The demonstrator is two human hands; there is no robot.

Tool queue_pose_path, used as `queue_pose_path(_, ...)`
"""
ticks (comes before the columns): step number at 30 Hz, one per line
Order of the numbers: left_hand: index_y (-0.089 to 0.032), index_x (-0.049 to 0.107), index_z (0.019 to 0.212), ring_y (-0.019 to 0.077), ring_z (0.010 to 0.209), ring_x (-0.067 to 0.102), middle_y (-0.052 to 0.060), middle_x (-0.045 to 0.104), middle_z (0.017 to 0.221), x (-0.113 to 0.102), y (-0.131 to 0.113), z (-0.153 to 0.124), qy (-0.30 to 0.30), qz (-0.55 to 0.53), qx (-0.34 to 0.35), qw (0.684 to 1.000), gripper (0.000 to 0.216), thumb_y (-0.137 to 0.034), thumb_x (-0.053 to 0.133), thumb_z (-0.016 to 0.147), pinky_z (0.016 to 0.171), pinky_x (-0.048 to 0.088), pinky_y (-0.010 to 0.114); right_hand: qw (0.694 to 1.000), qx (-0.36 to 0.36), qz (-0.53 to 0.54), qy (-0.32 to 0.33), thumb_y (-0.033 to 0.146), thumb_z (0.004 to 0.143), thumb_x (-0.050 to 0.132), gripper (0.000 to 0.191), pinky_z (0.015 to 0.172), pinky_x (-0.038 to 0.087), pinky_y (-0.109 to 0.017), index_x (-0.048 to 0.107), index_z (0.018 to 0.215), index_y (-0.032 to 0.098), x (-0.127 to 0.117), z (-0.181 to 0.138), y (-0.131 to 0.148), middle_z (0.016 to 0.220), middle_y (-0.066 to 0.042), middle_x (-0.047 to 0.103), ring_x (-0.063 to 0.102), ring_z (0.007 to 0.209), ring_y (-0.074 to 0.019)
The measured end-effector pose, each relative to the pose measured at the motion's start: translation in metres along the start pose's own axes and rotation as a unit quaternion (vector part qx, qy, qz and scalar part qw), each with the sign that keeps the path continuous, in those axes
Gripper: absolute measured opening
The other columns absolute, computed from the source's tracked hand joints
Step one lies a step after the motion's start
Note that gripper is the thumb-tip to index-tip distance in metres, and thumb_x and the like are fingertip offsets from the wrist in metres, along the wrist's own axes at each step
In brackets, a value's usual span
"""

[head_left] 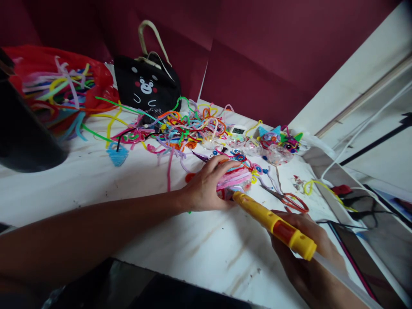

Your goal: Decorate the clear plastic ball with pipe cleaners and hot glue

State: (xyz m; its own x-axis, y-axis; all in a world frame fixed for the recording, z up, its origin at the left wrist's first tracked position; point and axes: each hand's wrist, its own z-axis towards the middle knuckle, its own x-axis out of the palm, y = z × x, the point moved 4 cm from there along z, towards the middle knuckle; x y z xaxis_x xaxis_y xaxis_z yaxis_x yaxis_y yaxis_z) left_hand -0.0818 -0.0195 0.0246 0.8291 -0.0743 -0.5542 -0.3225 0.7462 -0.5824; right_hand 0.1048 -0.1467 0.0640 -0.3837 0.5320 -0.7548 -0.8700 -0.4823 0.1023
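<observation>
While the left hand (206, 186) clasped the pink craft (236, 178) on the table (193, 253), fingers laid over it, the right hand (302, 253) gripped a yellow tool (273, 223) (tip touching the craft). Scissors (289, 201) lay just beside; pipe cleaners (180, 124) were heaped behind.

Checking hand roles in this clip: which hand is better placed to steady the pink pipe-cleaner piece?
Left, probably. The left hand rests on the pink pipe-cleaner piece on the table, while the right hand is full, gripping the yellow tool whose tip touches that piece.
</observation>
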Motion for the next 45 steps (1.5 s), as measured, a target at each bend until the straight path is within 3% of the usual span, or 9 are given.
queue_pose_path(6,-0.022,0.044,0.138,0.0293,0.134,0.042,0.012,0.040,0.139,0.000,0.000,0.000,-0.003,0.002,0.010,1.000,0.082,-0.037,0.076,0.065,0.114,0.038,0.042,1.000,0.002,-0.016,0.014,0.024,0.091,0.054,0.027,0.056,0.050,-0.035,0.051,0.118,0.025,0.003,0.000,0.000,0.100,-0.008,0.070,0.065,0.073,-0.0231)
queue_pose_path(11,-0.021,0.045,0.137,0.0294,0.134,0.042,0.012,0.040,0.139,-0.001,-0.002,0.000,-0.003,0.000,0.010,1.000,0.080,-0.034,0.076,0.064,0.114,0.038,0.042,0.997,-0.067,-0.020,0.030,0.018,0.090,0.055,0.033,0.056,0.048,-0.032,0.048,0.122,0.023,0.005,0.000,-0.002,0.099,-0.008,0.070,0.062,0.068,-0.0205)
queue_pose_path(22,-0.021,0.045,0.136,0.0294,0.132,0.044,0.013,0.041,0.137,-0.001,-0.003,0.000,-0.004,-0.003,0.017,1.000,0.079,-0.034,0.076,0.064,0.113,0.040,0.042,0.996,-0.069,-0.004,0.049,0.015,0.092,0.046,0.036,0.062,0.045,-0.034,0.043,0.127,0.022,0.008,0.005,0.003,0.095,-0.006,0.070,0.060,0.060,-0.0162)
queue_pose_path(26,-0.021,0.045,0.137,0.0296,0.132,0.044,0.013,0.041,0.137,-0.001,-0.002,-0.001,-0.009,0.002,0.017,1.000,0.079,-0.033,0.076,0.065,0.113,0.039,0.043,0.996,-0.079,0.000,0.049,0.018,0.091,0.050,0.031,0.062,0.044,-0.032,0.046,0.122,0.020,0.005,0.005,0.000,0.095,-0.007,0.069,0.063,0.066,-0.0169)
queue_pose_path(30,-0.022,0.044,0.138,0.0299,0.132,0.044,0.012,0.041,0.138,0.000,-0.001,-0.002,-0.012,0.005,0.020,1.000,0.081,-0.034,0.076,0.065,0.113,0.040,0.043,0.994,-0.072,-0.036,0.075,0.022,0.090,0.055,0.022,0.057,0.042,-0.029,0.054,0.112,0.018,0.003,0.005,-0.002,0.086,-0.005,0.068,0.059,0.059,-0.0145)
queue_pose_path(34,-0.021,0.044,0.139,0.0297,0.133,0.044,0.012,0.041,0.138,0.001,0.000,-0.002,-0.011,0.007,0.017,1.000,0.081,-0.037,0.077,0.066,0.114,0.038,0.043,0.996,-0.047,-0.046,0.054,0.024,0.092,0.052,0.019,0.058,0.043,-0.030,0.054,0.109,0.017,0.000,0.005,-0.001,0.083,-0.005,0.066,0.059,0.060,-0.0155)
queue_pose_path(45,-0.021,0.044,0.139,0.0296,0.133,0.043,0.012,0.040,0.139,0.001,0.002,-0.001,-0.002,0.010,0.010,1.000,0.085,-0.039,0.079,0.064,0.114,0.038,0.042,0.992,-0.103,-0.069,0.037,0.022,0.091,0.054,0.032,0.060,0.044,-0.031,0.048,0.121,0.017,-0.002,-0.005,-0.006,0.096,-0.008,0.066,0.063,0.069,-0.0186)
